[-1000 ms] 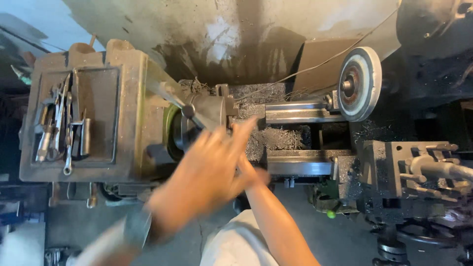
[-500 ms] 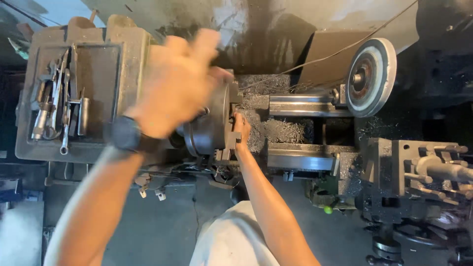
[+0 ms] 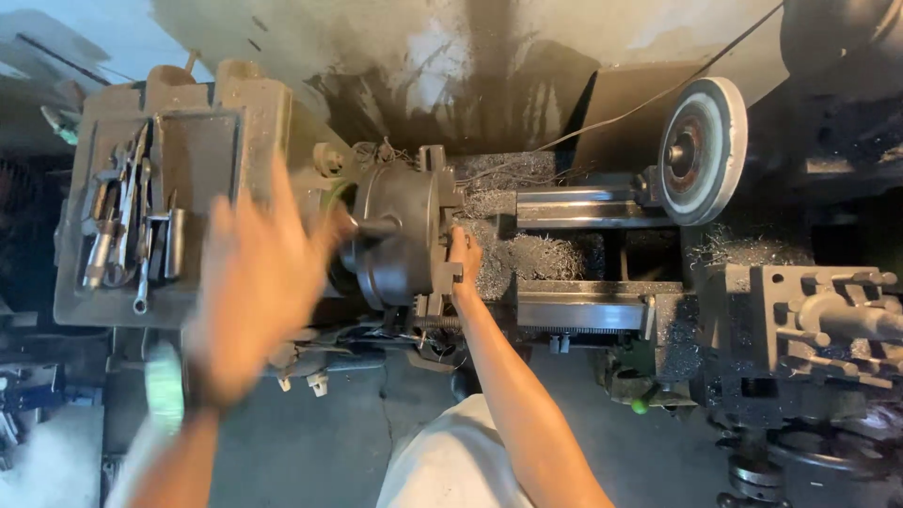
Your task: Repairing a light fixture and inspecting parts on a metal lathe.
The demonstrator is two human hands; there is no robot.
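Grimy workshop w/ stained wall behind a lathe. Left hand [image 3: 259, 301] is seen blurred, fingers spread apart, raised just in front of the chuck [image 3: 400, 235], gripping nothing. Right hand [image 3: 464, 256] is laid on the chuck's right face, fingers at its jaw side; grip can't be told. Chuck: dark grey, round, heavy, mounted at the headstock [image 3: 202, 141], between both hands. Spanners [image 3: 127, 221] are kept in a tray on top of the headstock. Swarf [image 3: 536, 254] is piled over the bed; grinding wheel [image 3: 701, 150] further right.
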